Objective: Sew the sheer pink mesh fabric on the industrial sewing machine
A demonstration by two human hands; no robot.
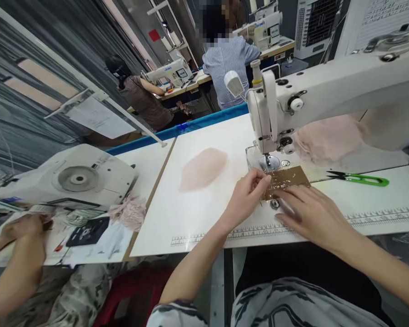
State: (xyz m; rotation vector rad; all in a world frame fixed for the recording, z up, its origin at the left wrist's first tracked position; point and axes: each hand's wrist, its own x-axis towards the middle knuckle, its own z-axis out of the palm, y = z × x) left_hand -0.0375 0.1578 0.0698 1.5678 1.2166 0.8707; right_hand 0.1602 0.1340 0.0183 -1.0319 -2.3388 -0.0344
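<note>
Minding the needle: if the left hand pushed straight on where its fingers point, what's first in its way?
The left hand pinches the brown card, so that first; beyond it, probably the presser foot.

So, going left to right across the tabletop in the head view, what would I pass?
Co-worker's hand → flat machine → pink scraps → pink fabric → left hand → brown card → green snips.

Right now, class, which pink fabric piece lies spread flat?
The oval piece left of the left hand; the bundle behind the sewing machine and the frilly heap farther left are crumpled.
</note>
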